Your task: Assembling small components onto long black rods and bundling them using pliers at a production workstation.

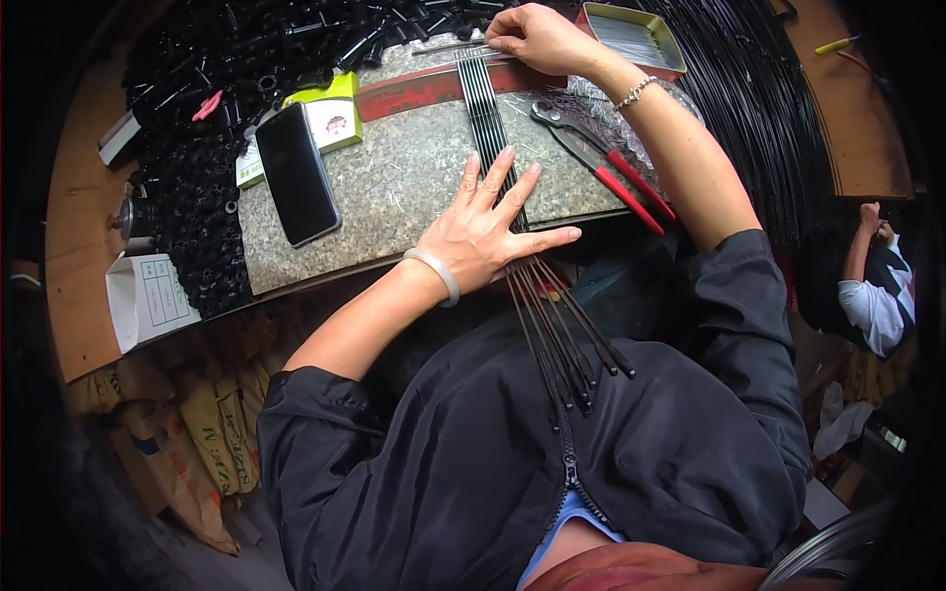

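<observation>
Fingers spread, my left hand point(471, 234) lies flat across a row of thin black rods point(483, 103) on a speckled stone slab point(394, 197). The rods' near ends, with thicker black tips, fan out past the slab's edge toward my jacket. At their far ends, my right hand point(537, 41) is closed in a pinch beside a red metal bar point(412, 93) that runs crosswise at the rods. Fine silvery wires show near those fingertips; what exactly they grip is too small to tell. Red-handled cutting pliers point(601, 167) rest right of the rods.
Left on the slab are a black phone point(296, 175) and a green-white box point(340, 110). An open tin point(631, 39) of thin metal pins stands far right, by a bundle of long black rods point(734, 98). Black parts point(197, 236) heap at left. Another person point(877, 286) is at right.
</observation>
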